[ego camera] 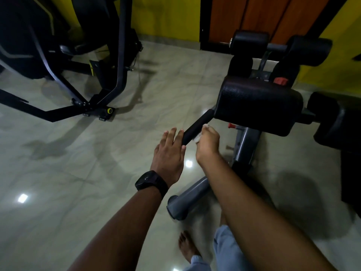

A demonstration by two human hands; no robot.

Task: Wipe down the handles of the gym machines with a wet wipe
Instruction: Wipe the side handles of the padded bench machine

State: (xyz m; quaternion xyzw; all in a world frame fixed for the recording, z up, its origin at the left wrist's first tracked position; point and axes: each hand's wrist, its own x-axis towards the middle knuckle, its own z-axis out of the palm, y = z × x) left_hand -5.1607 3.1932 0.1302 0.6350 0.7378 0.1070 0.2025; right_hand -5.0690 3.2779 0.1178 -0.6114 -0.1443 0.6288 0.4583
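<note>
Handle: the black foam handle stuck out toward the person from under the black padded rest of a grey-framed bench machine, within easy reach of both hands.
Right hand: the right hand was curled round the handle's near half, pressing the wet wipe against it, probably so a slide or twist would clean all round.
Wet wipe: the white wet wipe showed only as scraps at the fist's edges, trapped between palm and foam.
Left hand: the left hand, wearing a black wristwatch, lay flat with straight fingers touching the handle's free end, apparently steadying it.
Other machine: a black-framed machine stood well apart, its handles not visible.
</note>
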